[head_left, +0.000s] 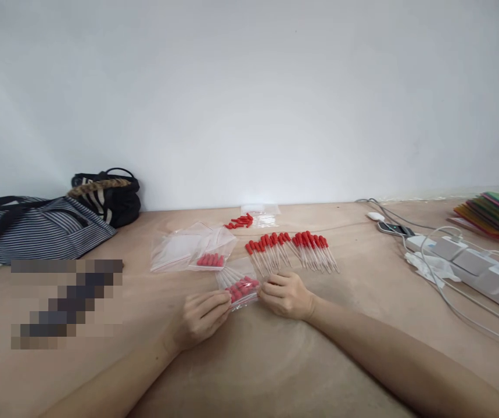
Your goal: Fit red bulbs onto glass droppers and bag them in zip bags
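Between my two hands lies a clear zip bag [240, 290] holding red-tipped droppers, the tips toward me. My left hand [205, 316] pinches the left end of the bag's opening edge, and my right hand [286, 296] pinches its right end. Just beyond my right hand, loose droppers with red bulbs [270, 249] are spread in a row on the table [240, 371]. To the left, a bag with several red bulbs [211, 259] overlaps flat clear bags [173, 249]. Small loose red caps [239, 221] lie farther back.
A striped bag [49, 229] and a black bag [118, 200] stand at the back left. A blurred dark object [68, 302] is at left. Right: power strip [471, 261], cables, crumpled tissue [432, 267], a small device [395, 230] and coloured sheets [497, 215]. A wall closes the back.
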Action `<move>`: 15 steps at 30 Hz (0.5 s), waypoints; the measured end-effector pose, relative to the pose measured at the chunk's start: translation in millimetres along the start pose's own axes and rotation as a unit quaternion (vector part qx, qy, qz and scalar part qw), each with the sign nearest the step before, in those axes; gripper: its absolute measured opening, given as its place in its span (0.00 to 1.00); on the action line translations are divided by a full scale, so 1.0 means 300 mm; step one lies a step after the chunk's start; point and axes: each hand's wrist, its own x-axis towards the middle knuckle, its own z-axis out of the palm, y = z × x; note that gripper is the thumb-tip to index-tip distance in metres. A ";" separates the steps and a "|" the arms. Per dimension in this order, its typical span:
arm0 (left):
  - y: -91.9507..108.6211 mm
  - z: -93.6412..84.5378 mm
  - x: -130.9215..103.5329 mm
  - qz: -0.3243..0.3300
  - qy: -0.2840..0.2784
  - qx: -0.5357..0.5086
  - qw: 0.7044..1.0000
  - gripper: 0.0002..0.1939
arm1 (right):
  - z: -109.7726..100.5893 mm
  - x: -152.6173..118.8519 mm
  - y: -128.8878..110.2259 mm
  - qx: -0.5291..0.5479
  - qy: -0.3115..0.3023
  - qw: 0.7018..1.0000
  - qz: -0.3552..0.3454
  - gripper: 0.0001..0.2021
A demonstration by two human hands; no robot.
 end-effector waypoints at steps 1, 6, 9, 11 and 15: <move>-0.001 -0.002 0.001 0.002 0.000 0.003 1.000 0.10 | 0.002 -0.002 0.001 0.001 0.001 1.000 0.005 0.11; -0.003 -0.013 0.017 0.030 0.018 0.009 0.999 0.10 | 0.001 -0.002 -0.002 -0.009 0.010 0.999 0.029 0.06; 0.000 -0.013 0.034 0.047 0.027 0.011 0.998 0.10 | 0.003 0.001 -0.002 -0.009 0.000 1.000 0.000 0.06; 0.002 -0.007 0.048 0.058 0.036 0.009 0.998 0.09 | 0.007 0.001 -0.001 -0.009 0.004 1.000 -0.020 0.08; 0.007 0.012 0.074 0.063 0.071 0.018 0.995 0.07 | 0.012 0.006 -0.004 -0.013 0.032 0.999 -0.017 0.09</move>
